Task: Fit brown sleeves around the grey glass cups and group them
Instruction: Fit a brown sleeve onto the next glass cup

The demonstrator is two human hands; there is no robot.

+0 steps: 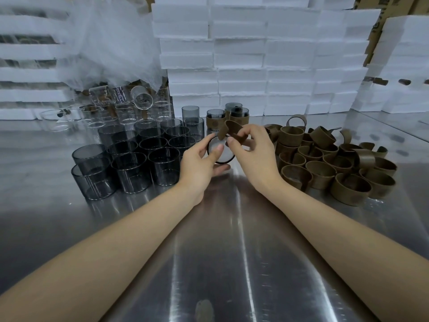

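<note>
Cups of grey glass (139,159), none wearing a sleeve, stand packed together on the left of the steel surface (232,252). Just right of them, the left hand (199,163) carries the held cup (219,151) above the surface. It is tipped so that one round end faces the camera, and the grip is curled around its wall from below and from the side. Directly behind it, three sleeved cups (217,120) form the finished group. The brown sleeve (232,132) sits at the far upper edge of the held cup, bent and partly folded rather than ringing it. The right hand (255,149) has it in a pinching grip, thumb and fingertips clamped on the band.

To do this step well, the person should probably first let the band spring back into a full loop, since a folded edge would catch on the glass. The left hand's job is to keep the cup steady and square to the loop, holding low enough that its fingers do not block the sleeve's path. The sleeve should then go on evenly all round, not one side ahead of the other. Glass is slick, so the hold should be firm but not squeezing. The loose sleeves (325,163) lie heaped on the right, near the right hand.
</note>
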